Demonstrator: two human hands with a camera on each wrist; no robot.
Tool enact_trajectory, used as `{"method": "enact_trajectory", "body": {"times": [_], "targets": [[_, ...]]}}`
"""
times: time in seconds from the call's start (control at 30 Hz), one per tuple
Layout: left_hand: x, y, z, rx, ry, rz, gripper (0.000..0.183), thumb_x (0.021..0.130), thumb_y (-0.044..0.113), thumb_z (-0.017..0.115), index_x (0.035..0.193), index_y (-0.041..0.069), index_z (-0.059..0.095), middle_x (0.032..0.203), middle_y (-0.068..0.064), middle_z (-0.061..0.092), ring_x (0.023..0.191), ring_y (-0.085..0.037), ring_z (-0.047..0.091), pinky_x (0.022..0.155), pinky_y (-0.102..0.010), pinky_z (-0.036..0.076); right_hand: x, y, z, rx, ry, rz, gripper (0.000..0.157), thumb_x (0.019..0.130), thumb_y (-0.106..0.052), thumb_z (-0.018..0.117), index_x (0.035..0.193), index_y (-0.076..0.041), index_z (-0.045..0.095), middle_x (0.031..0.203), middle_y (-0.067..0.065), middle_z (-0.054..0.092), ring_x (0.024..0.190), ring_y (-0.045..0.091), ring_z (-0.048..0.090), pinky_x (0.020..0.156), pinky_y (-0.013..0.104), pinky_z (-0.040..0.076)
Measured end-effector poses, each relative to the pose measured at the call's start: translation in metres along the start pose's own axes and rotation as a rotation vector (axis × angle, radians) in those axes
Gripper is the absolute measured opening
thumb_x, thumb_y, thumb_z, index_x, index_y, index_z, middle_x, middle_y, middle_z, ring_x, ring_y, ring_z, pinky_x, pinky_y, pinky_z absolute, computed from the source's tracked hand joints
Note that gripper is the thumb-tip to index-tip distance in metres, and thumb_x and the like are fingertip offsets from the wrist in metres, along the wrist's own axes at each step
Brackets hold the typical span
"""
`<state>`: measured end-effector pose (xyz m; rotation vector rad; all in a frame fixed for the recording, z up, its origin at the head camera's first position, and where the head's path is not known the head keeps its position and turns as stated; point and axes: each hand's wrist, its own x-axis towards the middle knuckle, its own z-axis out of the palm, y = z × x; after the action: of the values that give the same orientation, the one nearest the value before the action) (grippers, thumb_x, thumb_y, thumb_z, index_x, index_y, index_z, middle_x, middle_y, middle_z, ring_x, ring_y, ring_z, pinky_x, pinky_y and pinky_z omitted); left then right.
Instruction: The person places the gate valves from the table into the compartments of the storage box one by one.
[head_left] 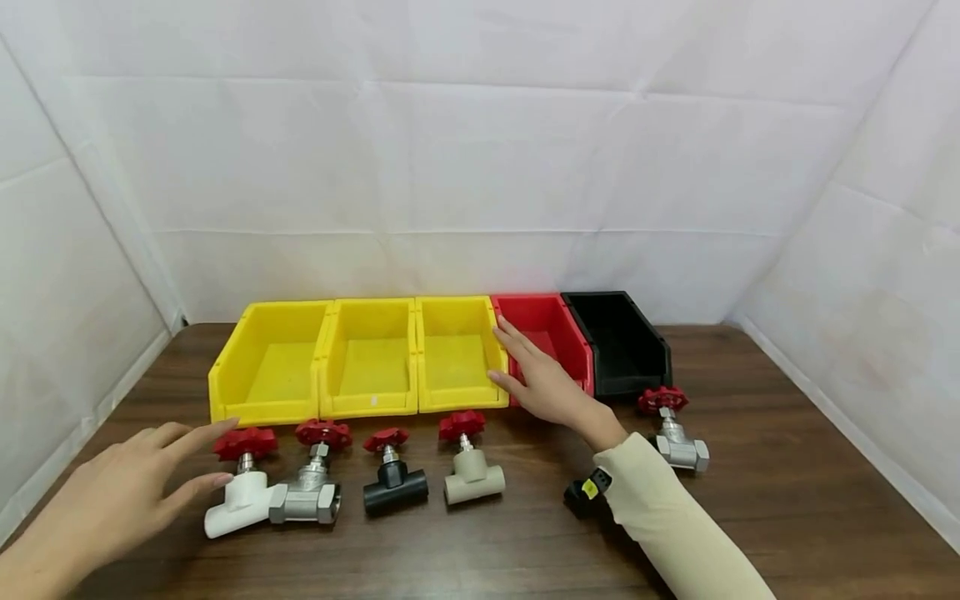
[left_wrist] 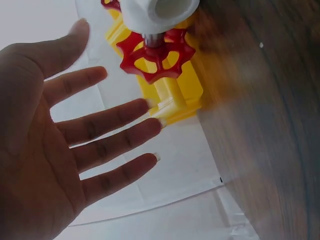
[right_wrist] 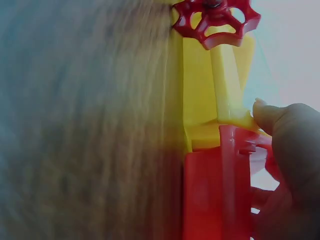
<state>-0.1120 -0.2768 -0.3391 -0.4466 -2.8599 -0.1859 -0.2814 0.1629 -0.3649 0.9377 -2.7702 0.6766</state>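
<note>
My left hand (head_left: 127, 479) is spread beside a white plastic valve (head_left: 243, 500) with a red handwheel, its fingers straight and holding nothing. In the left wrist view that red handwheel (left_wrist: 157, 55) sits past the fingertips. Over the near part of the red bin (head_left: 573, 333) reaches my right hand (head_left: 543, 383), fingers extended and thumb apart, toward the wall shared with the yellow bin (head_left: 453, 358). Seen from the right wrist, the thumb (right_wrist: 295, 135) is right at the bins' rims, and the other fingers are partly hidden behind the red bin.
Metal (head_left: 306, 500), black (head_left: 395, 490) and beige (head_left: 474, 479) valves stand in front of the yellow bins. Another metal valve (head_left: 678, 446) is right of the right sleeve, before a black bin (head_left: 630, 379). Two more yellow bins (head_left: 266, 408) (head_left: 367, 406) adjoin at left. White sheets surround the table.
</note>
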Motion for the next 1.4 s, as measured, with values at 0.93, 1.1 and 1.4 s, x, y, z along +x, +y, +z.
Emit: {"method": "enact_trajectory", "body": {"times": [0.93, 1.1, 1.4], "targets": [[0.007, 0.015, 0.018, -0.049, -0.226, -0.016, 0.064, 0.072, 0.067, 0.064, 0.117, 0.022, 0.067, 0.1, -0.007, 0.067, 0.071, -0.018, 0.06, 0.052, -0.044, 0.049, -0.003, 0.005, 0.01, -0.046, 0.092, -0.01, 0.067, 0.093, -0.034, 0.063, 0.151, -0.021, 0.032, 0.156, -0.007, 0.022, 0.116, 0.021, 0.054, 0.066, 0.031, 0.055], [0.006, 0.016, 0.025, -0.048, -0.217, -0.009, 0.069, 0.067, 0.067, 0.068, 0.117, 0.019, 0.066, 0.103, -0.011, 0.067, 0.072, -0.022, 0.062, 0.049, -0.044, 0.048, -0.005, 0.004, 0.009, -0.045, 0.089, -0.005, 0.068, 0.093, -0.034, 0.063, 0.151, -0.021, 0.032, 0.156, -0.007, 0.022, 0.116, 0.021, 0.054, 0.066, 0.03, 0.055], [0.007, 0.018, 0.028, -0.068, -0.23, 0.005, 0.068, 0.066, 0.066, 0.069, 0.118, 0.022, 0.067, 0.102, -0.01, 0.066, 0.075, -0.024, 0.063, 0.05, -0.044, 0.048, -0.006, 0.003, 0.009, -0.047, 0.088, 0.005, 0.067, 0.093, -0.035, 0.062, 0.151, -0.021, 0.032, 0.156, -0.008, 0.022, 0.114, 0.022, 0.055, 0.069, 0.035, 0.056]]}}
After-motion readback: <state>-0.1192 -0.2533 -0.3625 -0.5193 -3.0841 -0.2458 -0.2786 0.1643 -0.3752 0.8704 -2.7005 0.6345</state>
